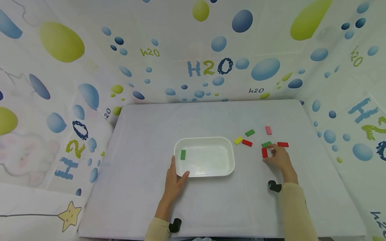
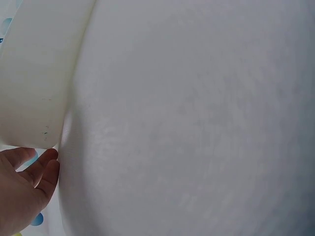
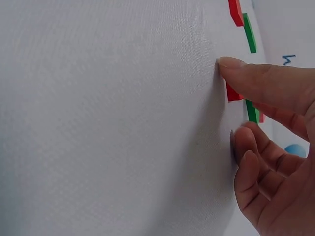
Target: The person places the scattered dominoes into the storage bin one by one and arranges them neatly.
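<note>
A white tray point(image 1: 205, 174) stands in the middle of the table with one green block point(image 1: 183, 154) in its left part. My left hand point(image 1: 173, 182) is at the tray's front left corner, index finger straight along the left side and thumb by the front rim. My right hand point(image 1: 279, 160) holds a red block point(image 1: 264, 153) between thumb and index finger at its two ends. Part of this red block point(image 3: 233, 93) is hidden by the thumb in the right wrist view. Just beyond it lies another green block point(image 1: 266, 144), partly covered by the index finger.
Between the tray and my right hand lie a yellow block point(image 1: 238, 140), a red block point(image 1: 247, 143) and a green block point(image 1: 250, 133). A pink block point(image 1: 268, 130) lies farther back, and one more red block point(image 1: 282, 144) is just right of my right hand.
</note>
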A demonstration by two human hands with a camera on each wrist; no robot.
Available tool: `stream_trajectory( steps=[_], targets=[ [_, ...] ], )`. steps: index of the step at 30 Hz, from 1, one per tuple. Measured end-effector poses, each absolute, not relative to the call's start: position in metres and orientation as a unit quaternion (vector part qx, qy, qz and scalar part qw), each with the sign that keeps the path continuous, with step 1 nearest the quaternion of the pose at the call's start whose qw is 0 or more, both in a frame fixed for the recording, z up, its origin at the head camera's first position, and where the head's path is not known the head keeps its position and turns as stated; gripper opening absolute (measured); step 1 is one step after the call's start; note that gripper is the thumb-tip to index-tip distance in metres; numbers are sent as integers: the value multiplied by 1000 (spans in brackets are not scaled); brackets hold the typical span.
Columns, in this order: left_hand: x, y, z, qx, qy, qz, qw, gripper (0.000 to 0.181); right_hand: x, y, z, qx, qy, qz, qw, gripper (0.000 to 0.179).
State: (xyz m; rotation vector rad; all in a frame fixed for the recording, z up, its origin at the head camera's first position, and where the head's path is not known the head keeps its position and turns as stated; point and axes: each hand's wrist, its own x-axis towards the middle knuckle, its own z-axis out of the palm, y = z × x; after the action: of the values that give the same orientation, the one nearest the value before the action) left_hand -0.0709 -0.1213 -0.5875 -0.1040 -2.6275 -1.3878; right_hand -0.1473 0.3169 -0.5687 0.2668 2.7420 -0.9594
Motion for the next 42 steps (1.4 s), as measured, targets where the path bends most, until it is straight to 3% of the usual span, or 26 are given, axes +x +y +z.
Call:
stream_trajectory(
  steps=[9,18,29,42],
  targets=[
    [-71,-121,-589,-42,-879,-465,100,89,-151,315,-567,81,931,-330,136,61],
    [-74,-122,-588,-39,-879,-466,93,89,-151,315,-572,86,921,-355,135,52],
    [-73,-122,-590,-36,-878,-469,88,90,-142,314,-585,66,937,-337,66,48],
    [-73,-122,-590,-35,-878,-470,86,89,-133,308,-586,104,928,-357,11,50]
  ],
)
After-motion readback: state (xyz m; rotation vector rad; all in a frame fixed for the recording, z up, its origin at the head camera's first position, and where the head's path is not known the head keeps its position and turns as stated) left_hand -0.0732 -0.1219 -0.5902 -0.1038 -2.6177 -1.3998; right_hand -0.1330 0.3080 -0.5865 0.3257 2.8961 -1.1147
